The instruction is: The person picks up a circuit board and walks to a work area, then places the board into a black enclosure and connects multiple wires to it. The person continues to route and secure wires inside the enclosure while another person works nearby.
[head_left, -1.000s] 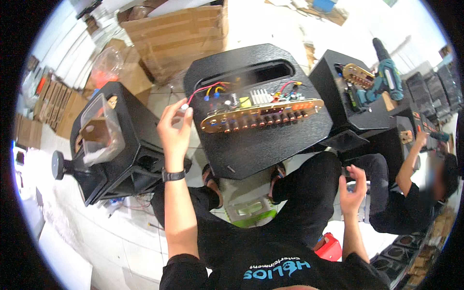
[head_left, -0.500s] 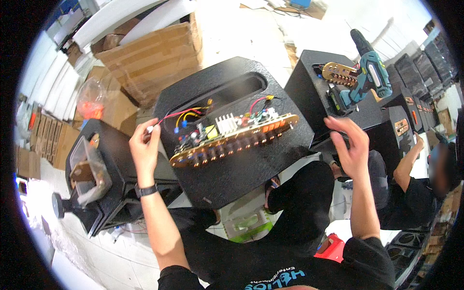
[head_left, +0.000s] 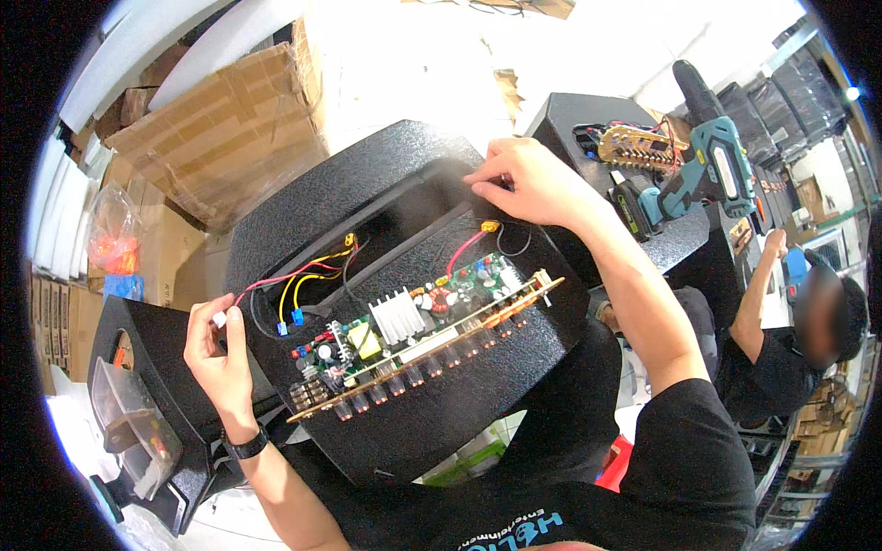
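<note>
The amplifier board [head_left: 409, 335], with its silver finned heat sink [head_left: 397, 317] and gold-coloured knob panel [head_left: 427, 361], lies on top of the black speaker cabinet [head_left: 478, 404] in front of you, just below the long recessed slot [head_left: 390, 234]. Your left hand [head_left: 220, 354] pinches a white connector [head_left: 220, 319] on the red lead [head_left: 276, 278] between thumb and fingers. Beside it hang 2 blue connectors [head_left: 290, 320] on yellow wires. Your right hand [head_left: 524, 179] is at the slot's right end, its fingertips drawn close; you cannot tell whether they grip anything. To your right, a teal cordless drill [head_left: 732, 170] stands on a 2nd cabinet [head_left: 675, 250]; to your left, a clear plastic tub [head_left: 129, 413] rests on a 3rd cabinet [head_left: 165, 344]. A co-worker [head_left: 781, 367] sits farther right.
</note>
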Motion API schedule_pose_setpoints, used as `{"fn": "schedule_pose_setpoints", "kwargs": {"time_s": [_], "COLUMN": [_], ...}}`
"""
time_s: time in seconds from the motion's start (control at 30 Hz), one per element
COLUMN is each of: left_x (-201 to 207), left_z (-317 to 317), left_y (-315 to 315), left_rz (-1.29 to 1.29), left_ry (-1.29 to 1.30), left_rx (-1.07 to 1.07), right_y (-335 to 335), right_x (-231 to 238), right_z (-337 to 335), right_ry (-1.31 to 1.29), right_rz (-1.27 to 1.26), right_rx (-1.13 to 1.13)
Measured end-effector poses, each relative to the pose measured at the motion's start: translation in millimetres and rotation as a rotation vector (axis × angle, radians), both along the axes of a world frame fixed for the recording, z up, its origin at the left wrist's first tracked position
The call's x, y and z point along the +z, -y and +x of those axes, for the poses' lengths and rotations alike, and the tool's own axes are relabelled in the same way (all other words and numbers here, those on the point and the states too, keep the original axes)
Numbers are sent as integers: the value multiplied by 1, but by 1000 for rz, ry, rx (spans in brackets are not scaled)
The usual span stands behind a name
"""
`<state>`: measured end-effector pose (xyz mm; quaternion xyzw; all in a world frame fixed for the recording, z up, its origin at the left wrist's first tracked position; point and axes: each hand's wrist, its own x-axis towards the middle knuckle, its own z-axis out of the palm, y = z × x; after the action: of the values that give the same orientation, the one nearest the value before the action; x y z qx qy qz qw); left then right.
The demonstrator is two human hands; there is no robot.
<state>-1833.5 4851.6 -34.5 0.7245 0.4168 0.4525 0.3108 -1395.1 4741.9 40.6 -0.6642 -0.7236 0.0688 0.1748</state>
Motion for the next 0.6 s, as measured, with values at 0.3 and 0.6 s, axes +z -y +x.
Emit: {"fn": "schedule_pose_setpoints", "kwargs": {"time_s": [0.3, 0.6], "left_x": [0, 5], "left_z": [-2, 14], "left_y": [0, -2], "left_rz": [-17, 10], "left_ry": [3, 86], "left_rx": [-7, -40], "right_y": [-2, -20], "right_x": [20, 34], "right_z": [-17, -18], "right_ry": [153, 375], "right_rz": [-133, -147], "right_rx": [-37, 10]}}
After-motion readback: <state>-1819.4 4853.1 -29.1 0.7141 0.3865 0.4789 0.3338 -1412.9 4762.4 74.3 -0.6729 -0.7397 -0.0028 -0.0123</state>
